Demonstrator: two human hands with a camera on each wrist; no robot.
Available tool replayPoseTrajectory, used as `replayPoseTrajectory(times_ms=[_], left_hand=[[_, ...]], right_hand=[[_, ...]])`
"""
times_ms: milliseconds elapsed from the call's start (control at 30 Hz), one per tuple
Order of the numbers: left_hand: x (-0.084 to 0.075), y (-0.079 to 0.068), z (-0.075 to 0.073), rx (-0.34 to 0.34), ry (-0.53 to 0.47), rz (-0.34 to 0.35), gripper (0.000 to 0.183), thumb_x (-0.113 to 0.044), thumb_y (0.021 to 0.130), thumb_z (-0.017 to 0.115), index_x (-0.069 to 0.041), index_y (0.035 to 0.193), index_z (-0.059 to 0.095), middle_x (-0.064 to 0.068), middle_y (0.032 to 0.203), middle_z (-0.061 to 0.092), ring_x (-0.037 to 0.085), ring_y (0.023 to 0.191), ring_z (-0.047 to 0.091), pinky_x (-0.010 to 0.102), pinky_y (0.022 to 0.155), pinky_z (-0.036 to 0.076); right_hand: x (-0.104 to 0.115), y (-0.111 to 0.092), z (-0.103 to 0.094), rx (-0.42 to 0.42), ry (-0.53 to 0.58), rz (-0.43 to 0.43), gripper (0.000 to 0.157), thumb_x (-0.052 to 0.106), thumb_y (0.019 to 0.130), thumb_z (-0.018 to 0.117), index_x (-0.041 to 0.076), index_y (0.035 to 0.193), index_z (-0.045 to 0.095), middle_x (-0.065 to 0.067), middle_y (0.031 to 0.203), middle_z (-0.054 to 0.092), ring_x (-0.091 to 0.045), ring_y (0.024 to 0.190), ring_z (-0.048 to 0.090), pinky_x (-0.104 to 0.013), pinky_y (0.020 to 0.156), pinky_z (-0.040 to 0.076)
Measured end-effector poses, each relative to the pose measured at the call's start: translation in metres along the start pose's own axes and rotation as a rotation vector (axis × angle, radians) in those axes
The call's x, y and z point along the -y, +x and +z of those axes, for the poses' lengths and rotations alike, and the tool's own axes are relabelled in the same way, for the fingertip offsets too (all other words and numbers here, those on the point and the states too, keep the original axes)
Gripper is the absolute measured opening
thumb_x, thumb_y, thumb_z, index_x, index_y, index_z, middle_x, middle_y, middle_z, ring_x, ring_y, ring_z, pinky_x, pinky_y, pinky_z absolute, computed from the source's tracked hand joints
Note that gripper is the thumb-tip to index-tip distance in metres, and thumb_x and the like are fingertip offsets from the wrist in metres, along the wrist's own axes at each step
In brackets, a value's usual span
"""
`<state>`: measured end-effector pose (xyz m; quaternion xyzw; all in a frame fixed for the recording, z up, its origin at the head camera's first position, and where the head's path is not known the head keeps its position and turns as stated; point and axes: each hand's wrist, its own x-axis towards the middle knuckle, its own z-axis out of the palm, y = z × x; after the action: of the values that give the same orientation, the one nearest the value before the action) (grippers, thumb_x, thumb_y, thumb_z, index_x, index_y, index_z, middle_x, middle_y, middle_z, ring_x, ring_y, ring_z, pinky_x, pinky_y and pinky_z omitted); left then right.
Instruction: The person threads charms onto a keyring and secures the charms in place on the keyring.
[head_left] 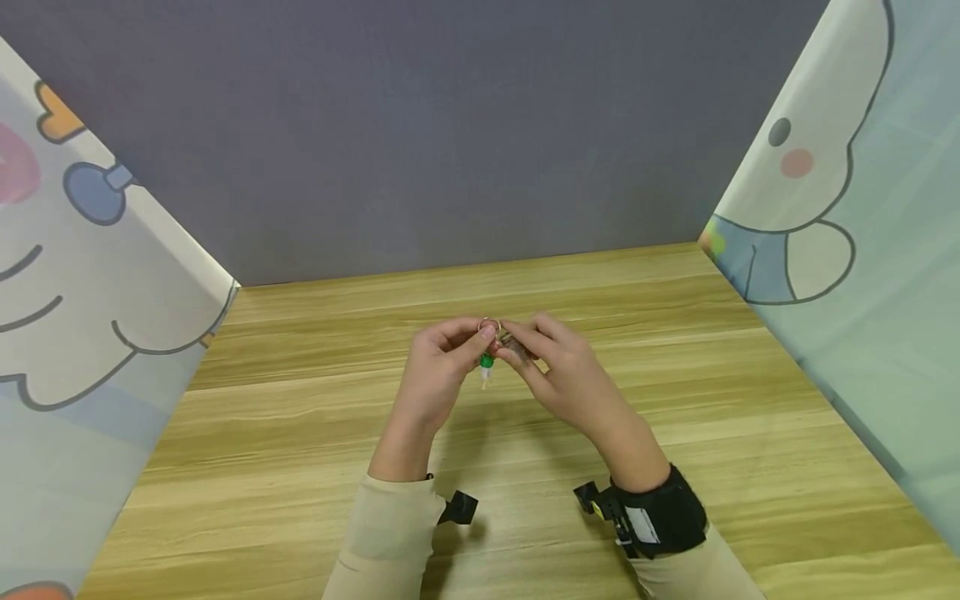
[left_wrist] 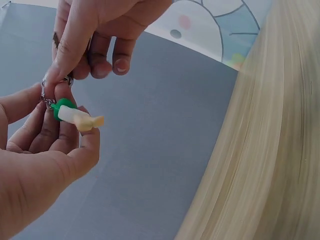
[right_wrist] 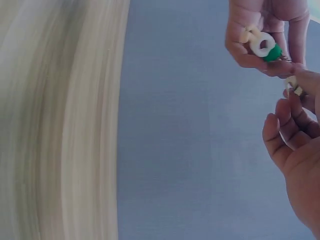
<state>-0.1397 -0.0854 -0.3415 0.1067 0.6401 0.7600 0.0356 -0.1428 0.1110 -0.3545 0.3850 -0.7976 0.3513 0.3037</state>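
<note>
Above the middle of the table, a metal key ring [head_left: 489,319] is held up between both hands. My left hand [head_left: 438,360] pinches the ring between thumb and index finger. From it, on a short chain, hangs a small figure charm [left_wrist: 72,115] with a green top, a white body and cream-coloured ends. The charm lies against the left fingers in the left wrist view. My right hand [head_left: 572,371] pinches at the ring's right side, where a small brownish-grey metallic piece [head_left: 517,347] shows between its fingers. The fingers hide most of that piece, so its kind is unclear.
A wood-grain table [head_left: 300,467] lies under the hands. A grey panel [head_left: 480,133] stands along its back edge, with cartoon-printed sheets [head_left: 135,283] on the left and right. Each wrist wears a black camera mount [head_left: 660,517].
</note>
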Motion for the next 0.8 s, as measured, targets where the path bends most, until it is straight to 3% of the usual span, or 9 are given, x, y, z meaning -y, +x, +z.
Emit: replayPoseTrajectory(times_ms=[233, 400, 500, 600, 700, 800], left_hand=[[0.002, 0.0, 0.0, 0.017, -0.061, 0.031, 0.018, -0.003, 0.105, 0.064, 0.009, 0.115, 0.074, -0.003, 0.094, 0.077, 0.015, 0.09, 0.071, 0.031, 0.091, 0.061], [0.0, 0.0, 0.001, -0.026, -0.006, 0.031, 0.019, -0.008, 0.106, 0.064, 0.008, 0.109, 0.075, -0.005, 0.085, 0.075, 0.014, 0.086, 0.071, 0.03, 0.088, 0.059], [0.0, 0.0, 0.001, -0.042, 0.036, 0.006, 0.022, -0.011, 0.107, 0.064, 0.009, 0.106, 0.075, -0.005, 0.081, 0.073, 0.015, 0.083, 0.069, 0.03, 0.082, 0.056], [0.001, 0.0, 0.0, -0.032, 0.057, -0.006, 0.025, -0.013, 0.108, 0.063, 0.01, 0.107, 0.073, -0.004, 0.08, 0.071, 0.015, 0.084, 0.067, 0.03, 0.08, 0.055], [0.002, 0.0, -0.002, 0.011, 0.03, -0.002, 0.02, -0.01, 0.108, 0.063, 0.006, 0.106, 0.074, -0.003, 0.084, 0.071, 0.015, 0.085, 0.067, 0.028, 0.081, 0.056], [0.004, 0.0, -0.004, 0.076, -0.036, 0.002, 0.013, -0.002, 0.106, 0.062, -0.002, 0.103, 0.075, -0.002, 0.088, 0.072, 0.015, 0.085, 0.067, 0.026, 0.08, 0.056]], right_hand=[[-0.004, -0.002, 0.002, -0.031, 0.026, -0.04, 0.041, 0.03, 0.112, 0.053, -0.003, 0.127, 0.074, -0.011, 0.105, 0.073, -0.015, 0.08, 0.065, -0.025, 0.065, 0.054], [-0.004, -0.003, 0.002, -0.043, 0.103, -0.022, 0.03, 0.021, 0.111, 0.06, -0.002, 0.115, 0.077, -0.014, 0.11, 0.077, -0.024, 0.093, 0.075, -0.033, 0.078, 0.063], [-0.002, -0.004, 0.002, -0.014, 0.287, 0.103, 0.017, 0.006, 0.106, 0.065, -0.004, 0.111, 0.078, -0.016, 0.103, 0.079, -0.023, 0.086, 0.076, -0.032, 0.073, 0.065], [0.002, -0.005, -0.001, 0.013, 0.512, 0.324, 0.012, -0.002, 0.102, 0.067, -0.005, 0.109, 0.076, -0.017, 0.092, 0.078, -0.016, 0.074, 0.074, -0.031, 0.065, 0.064], [0.006, -0.003, -0.005, 0.014, 0.662, 0.522, 0.01, 0.002, 0.103, 0.067, -0.005, 0.106, 0.073, -0.014, 0.09, 0.076, -0.011, 0.075, 0.073, -0.034, 0.065, 0.064], [0.007, -0.001, -0.008, -0.002, 0.754, 0.611, 0.011, 0.003, 0.102, 0.068, -0.008, 0.101, 0.07, -0.005, 0.095, 0.076, -0.012, 0.079, 0.074, -0.034, 0.067, 0.065]])
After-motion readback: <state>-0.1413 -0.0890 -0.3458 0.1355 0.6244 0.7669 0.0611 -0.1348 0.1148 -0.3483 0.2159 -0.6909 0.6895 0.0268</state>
